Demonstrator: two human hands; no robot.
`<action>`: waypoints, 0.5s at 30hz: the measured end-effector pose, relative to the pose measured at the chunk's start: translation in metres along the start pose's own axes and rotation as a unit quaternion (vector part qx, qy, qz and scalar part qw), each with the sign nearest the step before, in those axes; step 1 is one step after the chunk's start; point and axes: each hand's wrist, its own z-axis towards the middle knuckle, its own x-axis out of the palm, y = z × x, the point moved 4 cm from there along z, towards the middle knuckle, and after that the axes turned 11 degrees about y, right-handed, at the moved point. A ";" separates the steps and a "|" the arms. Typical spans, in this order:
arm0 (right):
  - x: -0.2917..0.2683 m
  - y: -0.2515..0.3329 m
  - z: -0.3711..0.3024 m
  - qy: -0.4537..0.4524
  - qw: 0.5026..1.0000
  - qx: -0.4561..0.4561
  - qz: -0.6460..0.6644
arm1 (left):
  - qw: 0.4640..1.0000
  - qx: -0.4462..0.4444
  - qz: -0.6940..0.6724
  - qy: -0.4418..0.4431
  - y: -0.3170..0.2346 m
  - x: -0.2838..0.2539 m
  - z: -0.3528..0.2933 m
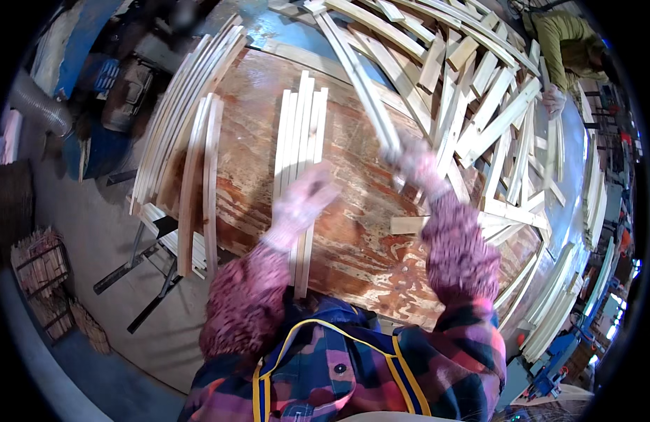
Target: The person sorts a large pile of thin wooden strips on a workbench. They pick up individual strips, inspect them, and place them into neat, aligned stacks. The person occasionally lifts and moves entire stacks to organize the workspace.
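In front of me several pale wooden strips [299, 126] lie side by side on the worn plywood tabletop [247, 169]. Over their middle is my gloved left hand [307, 200], fingers loosely stretched out and holding nothing; whether it touches the strips I cannot tell. My gloved right hand [417, 167], smeared by motion, grips the near end of a long wooden strip [356, 74] that slants away to the far left. Beyond that hand spreads a jumbled pile of wooden pieces [479, 105]. Patterned sleeve covers reach up both my forearms.
Stacked long strips [188, 105] line the table's left edge, with shorter boards [198, 183] beside them. At far right, another person's arm in an olive sleeve [560, 46] reaches toward the pile. Bundled sticks [40, 260] and a metal stand [152, 281] are on the left floor.
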 end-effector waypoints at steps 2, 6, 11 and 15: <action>0.057 -0.005 -0.047 0.041 0.989 -0.037 0.136 | 0.958 -0.023 -0.259 -0.124 -0.019 0.033 0.023; 0.102 -0.082 -0.071 0.017 0.911 -0.101 0.400 | 0.963 0.006 -0.262 -0.062 -0.017 0.067 0.073; 0.110 -0.052 -0.093 0.029 0.991 -0.103 0.083 | 0.911 -0.034 -0.411 -0.008 0.013 0.055 0.033; 0.110 -0.005 -0.072 0.084 0.916 -0.211 -0.332 | 0.960 -0.141 -0.238 -0.038 -0.030 0.059 0.003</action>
